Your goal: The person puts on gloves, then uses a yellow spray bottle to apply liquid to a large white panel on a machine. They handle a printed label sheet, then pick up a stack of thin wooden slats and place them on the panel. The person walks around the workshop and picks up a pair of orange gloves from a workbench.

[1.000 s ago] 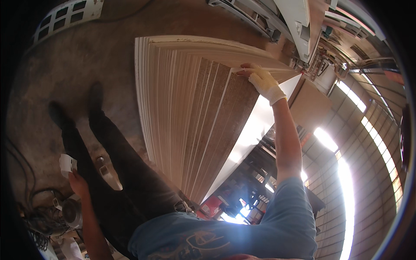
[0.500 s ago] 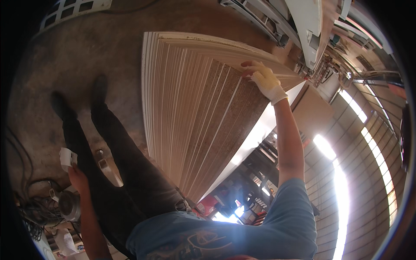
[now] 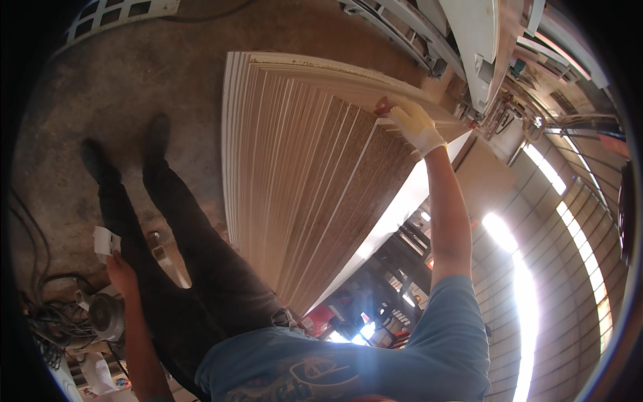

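A thick stack of flat boards (image 3: 305, 174) fills the middle, their many edges side by side, pale at the left and rougher brown toward the right. My right hand (image 3: 412, 124), in a cream knitted glove with bare fingertips, is at the far right edges of the stack. Its fingers are bent over and closed at a board's edge; the palm side is hidden. Low at the left, beside my leg, my left hand (image 3: 121, 271) is bare and closed round a small white box-shaped thing (image 3: 106, 243) with a dark mark; its exact kind is unclear.
A round grey metal motor-like part (image 3: 107, 316) and tangled dark cables (image 3: 57, 328) lie at the lower left. A white slotted panel (image 3: 124, 15) is at the far left. Long pale metal frames (image 3: 472, 60) stand at the far right. My feet are on the bare concrete floor (image 3: 87, 100).
My right hand's fingers have drawn in from a looser reach and curled down at the board edges. The left hand and its white thing stay almost in place.
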{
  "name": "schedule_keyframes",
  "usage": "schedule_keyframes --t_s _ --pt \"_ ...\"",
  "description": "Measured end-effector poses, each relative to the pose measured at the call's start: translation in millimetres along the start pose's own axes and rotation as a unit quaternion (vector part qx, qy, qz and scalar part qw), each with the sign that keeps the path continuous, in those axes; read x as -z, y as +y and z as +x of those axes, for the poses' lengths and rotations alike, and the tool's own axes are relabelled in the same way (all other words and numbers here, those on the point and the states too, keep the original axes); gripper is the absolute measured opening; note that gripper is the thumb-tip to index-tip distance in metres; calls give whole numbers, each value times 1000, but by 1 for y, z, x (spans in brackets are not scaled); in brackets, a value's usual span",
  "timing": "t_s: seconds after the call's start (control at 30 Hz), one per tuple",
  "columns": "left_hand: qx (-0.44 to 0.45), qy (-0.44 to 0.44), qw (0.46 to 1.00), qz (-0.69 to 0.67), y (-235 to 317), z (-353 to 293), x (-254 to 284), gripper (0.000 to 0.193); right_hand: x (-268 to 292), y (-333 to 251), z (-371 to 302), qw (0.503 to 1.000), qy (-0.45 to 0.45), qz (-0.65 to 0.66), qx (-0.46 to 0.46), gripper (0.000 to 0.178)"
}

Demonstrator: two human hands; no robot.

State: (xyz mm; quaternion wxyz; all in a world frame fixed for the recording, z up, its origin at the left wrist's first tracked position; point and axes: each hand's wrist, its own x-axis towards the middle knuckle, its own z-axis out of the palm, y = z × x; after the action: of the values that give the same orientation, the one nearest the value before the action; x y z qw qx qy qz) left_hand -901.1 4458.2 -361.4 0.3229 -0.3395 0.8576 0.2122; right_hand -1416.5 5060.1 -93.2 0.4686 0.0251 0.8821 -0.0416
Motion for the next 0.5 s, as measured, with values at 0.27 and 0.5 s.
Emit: schedule_keyframes --t_s 0.27,0.5 --pt "-12 7 1000 -12 -10 0 -7 34 -5 -20 25 985 -58 -151 -58 45" --pt "-13 10 997 -82 -10 -4 -6 33 -2 0 45 992 -83 -88 45 41"
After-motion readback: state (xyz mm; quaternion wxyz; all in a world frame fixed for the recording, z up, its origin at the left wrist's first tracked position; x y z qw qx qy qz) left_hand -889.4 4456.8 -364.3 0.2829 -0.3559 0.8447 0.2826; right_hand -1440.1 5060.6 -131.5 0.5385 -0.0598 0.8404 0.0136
